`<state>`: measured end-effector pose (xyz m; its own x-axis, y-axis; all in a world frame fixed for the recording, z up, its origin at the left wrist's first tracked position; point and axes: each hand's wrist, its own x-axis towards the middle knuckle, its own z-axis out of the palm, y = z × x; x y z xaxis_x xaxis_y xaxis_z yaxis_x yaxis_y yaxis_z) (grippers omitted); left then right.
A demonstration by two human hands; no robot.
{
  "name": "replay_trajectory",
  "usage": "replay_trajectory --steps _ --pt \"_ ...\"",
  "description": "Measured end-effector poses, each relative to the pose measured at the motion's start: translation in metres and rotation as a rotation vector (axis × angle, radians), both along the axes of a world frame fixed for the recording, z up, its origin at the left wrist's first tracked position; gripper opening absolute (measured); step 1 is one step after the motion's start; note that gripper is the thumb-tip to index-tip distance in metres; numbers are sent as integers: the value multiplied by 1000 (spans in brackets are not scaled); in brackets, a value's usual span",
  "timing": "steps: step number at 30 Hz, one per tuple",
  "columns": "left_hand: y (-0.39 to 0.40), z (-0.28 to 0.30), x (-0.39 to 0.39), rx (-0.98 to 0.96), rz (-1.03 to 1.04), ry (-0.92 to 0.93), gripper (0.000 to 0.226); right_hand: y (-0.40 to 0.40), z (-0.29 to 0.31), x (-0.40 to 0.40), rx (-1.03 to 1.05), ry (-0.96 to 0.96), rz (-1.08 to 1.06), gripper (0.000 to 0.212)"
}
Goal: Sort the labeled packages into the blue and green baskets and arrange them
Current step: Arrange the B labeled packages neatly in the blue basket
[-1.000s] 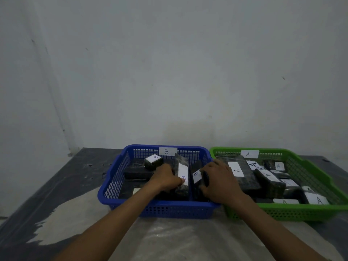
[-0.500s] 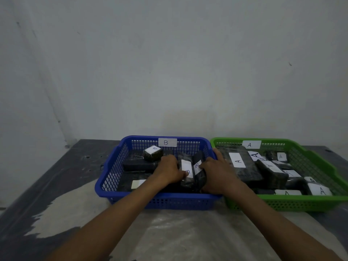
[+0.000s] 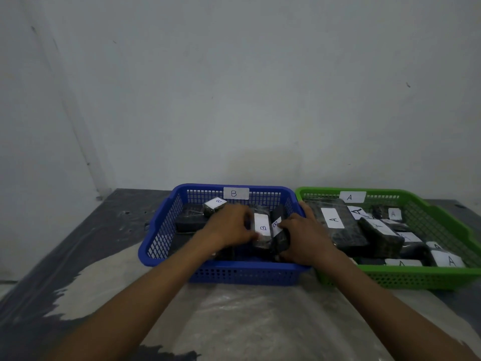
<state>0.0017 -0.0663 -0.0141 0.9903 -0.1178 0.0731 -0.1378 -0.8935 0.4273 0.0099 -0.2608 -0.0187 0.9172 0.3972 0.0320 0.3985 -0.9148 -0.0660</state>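
Plain grey-white wall [image 3: 234, 87], scuffed with small dark marks; a faint vertical seam runs down its left part. Dim, even light. Below, a dark tabletop [image 3: 65, 256], worn pale in patches, with a clear plastic sheet [image 3: 247, 321] over its near edge.

Green basket [image 3: 307, 192] cut off at right edge; blue basket [image 3: 156, 246] contents behind hands.

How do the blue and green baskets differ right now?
The blue basket carries a B tag on its back wall; the green basket carries an A tag. Visible labels read B in the blue basket, A in the green basket. The left hand and right hand work inside the blue basket; the green basket is untouched. Both are perforated plastic, side by side.
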Motion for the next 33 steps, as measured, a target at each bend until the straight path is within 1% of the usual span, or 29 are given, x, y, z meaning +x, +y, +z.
replay_trajectory --steps 2,3,4,5,7,9,10,12,14,16,21,23,26,30,33 --pt "23 12 1 20 112 -138 48 -3 0 -1 64 -1 16 88" --pt "37 17 3 16 171 -185 48 -3 0 -1 87 -14 33 88" --pt "51 21 5 28 216 -192 51 -4 0 -1 105 -28 48 87" --pt "62 22 8 62 240 -155 55 -5 0 -1 118 -37 57 85" --pt "76 17 15 121 227 -23 62 -4 0 -1 121 -39 62 80" --pt "79 5 17 87 199 61 70 -3 0 -2 104 -33 61 74" --pt "78 -1 17 57 193 67 72 -3 0 -2 104 -32 60 71" --pt "78 -12 19 18 189 22 71 -2 1 -2 132 -32 56 64" --pt "80 -17 21 -34 192 -46 58 -2 1 -2 169 -39 50 58" --pt "84 -16 24 -93 202 -75 47 -1 1 -2 181 -48 41 55" --pt "80 -15 28 -106 259 -32 55 -1 -2 -2 172 -35 16 57" --pt "73 -17 30 -116 302 -45 55 -1 -2 -2 162 -25 10 58" --pt "64 -18 36 -107 311 -50 53 -2 -3 -2 159 -17 5 58" --pt "54 -10 28 -210 238 -61 49 -4 -8 1 201 -35 10 53" --pt "42 -2 3 -329 143 -19 60 -4 -10 2 258 -81 -1 41"
